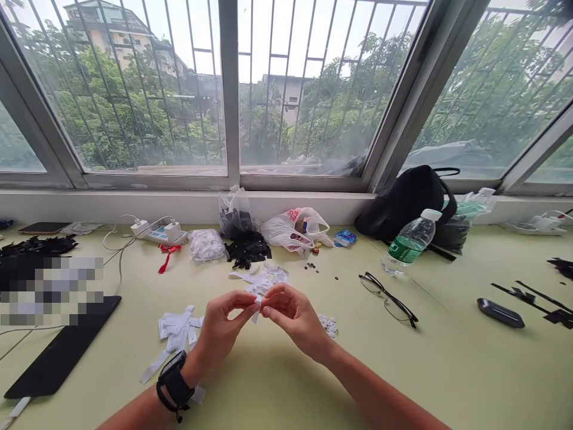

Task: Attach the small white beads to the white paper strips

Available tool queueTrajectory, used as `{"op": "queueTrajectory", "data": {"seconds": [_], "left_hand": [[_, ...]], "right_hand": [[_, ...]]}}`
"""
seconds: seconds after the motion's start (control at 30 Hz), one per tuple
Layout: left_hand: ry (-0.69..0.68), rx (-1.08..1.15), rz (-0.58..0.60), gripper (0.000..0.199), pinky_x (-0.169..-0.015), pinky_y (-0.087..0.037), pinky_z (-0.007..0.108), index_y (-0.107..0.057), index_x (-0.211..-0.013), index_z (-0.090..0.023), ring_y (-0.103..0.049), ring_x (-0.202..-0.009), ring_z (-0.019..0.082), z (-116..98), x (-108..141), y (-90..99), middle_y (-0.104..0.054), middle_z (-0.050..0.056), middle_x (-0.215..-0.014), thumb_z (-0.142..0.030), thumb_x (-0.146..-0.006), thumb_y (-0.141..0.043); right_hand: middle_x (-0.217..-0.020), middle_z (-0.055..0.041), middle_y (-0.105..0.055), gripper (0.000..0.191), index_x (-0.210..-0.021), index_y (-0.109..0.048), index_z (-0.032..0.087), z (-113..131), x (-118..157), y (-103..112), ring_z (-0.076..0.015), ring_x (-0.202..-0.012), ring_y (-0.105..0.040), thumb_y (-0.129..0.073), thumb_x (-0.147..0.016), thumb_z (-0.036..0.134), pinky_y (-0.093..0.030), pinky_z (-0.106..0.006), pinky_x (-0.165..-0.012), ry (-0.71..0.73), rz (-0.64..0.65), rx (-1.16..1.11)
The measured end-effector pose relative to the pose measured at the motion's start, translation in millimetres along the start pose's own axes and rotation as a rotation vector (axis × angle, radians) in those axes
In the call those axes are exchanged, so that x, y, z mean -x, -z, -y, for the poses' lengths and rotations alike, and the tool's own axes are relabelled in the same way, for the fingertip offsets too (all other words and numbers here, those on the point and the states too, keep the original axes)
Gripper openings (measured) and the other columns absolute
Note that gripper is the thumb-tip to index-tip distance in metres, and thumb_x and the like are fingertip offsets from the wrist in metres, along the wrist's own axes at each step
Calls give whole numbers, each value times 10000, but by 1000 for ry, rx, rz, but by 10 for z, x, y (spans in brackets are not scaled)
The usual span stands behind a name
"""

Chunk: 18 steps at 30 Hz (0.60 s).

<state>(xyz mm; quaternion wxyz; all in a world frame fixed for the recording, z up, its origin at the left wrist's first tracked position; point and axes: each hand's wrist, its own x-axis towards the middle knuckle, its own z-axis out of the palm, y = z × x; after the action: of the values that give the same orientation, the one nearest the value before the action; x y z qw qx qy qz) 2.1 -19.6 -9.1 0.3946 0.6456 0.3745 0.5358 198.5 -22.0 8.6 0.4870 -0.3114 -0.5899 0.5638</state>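
Observation:
My left hand point(220, 329) and my right hand point(293, 319) meet over the pale green table point(277, 382), fingertips pinching a small white tag point(256, 309) between them. A loose heap of white tags point(264, 279) lies just beyond my fingers. Longer white strips point(176, 334) are spread by my left wrist, which wears a black wristband point(175, 382). A small cluster of white buttons point(329, 325) sits to the right of my right hand.
Black eyeglasses point(388, 298), a water bottle point(409, 242) and a black backpack point(403, 203) stand to the right. A plastic bag point(290, 232), black pieces point(247, 249) and a power strip point(159, 234) line the back, below a barred window point(230, 89). A black pad point(62, 346) lies at left.

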Motion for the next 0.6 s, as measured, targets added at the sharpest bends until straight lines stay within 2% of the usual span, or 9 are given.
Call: {"op": "queueTrajectory", "data": {"seconds": [0.2, 0.37, 0.6], "left_hand": [[-49, -94, -9, 82, -782, -584, 317, -732, -949, -197, -710, -834, 191, -52, 13, 8, -763, 37, -899, -276, -936, -713], [-80, -134, -4, 74, -777, -569, 306, -684, -912, -202, -685, -807, 176, -72, 31, 1, -727, 19, -860, -264, -951, -684], [-114, -268, 41, 57, -774, -533, 296, -654, -981, -218, -675, -827, 175, -71, 58, -6, -716, 20, -900, -239, -996, -603]], "right_hand": [[-980, -56, -749, 257, -1042, -628, 232, 16, 37, -16, -228, -974, -709, -798, -883, 339, -553, -408, -919, -31, 30, -12], [-988, -40, -717, 225, -1008, -641, 231, 7, 51, -33, -209, -962, -694, -793, -885, 341, -559, -388, -915, -1, 24, 4], [-973, -34, -691, 259, -993, -655, 219, 5, 44, -36, -212, -972, -683, -824, -857, 361, -561, -399, -942, -42, 9, -39]]}}
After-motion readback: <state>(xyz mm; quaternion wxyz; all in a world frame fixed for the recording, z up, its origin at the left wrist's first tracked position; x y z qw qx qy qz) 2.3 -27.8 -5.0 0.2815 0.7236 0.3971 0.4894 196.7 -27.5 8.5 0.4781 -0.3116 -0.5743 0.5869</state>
